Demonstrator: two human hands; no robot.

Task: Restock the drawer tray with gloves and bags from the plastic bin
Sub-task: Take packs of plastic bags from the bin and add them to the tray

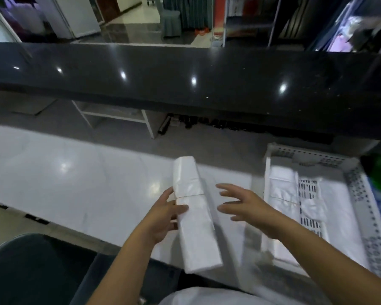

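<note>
Glossy black counter [185, 84] — pale tiled floor [64, 172]

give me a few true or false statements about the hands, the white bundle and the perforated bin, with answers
1. The left hand holds a long white bundle of bags. True.
2. The right hand grips the bundle too. False: its fingers are spread open, apart from it.
3. A thin band wraps the bundle. True.
4. The white perforated bin sits left of both hands. False: it is to the right.
5. The bin holds only green items. False: white packs lie inside.
</note>
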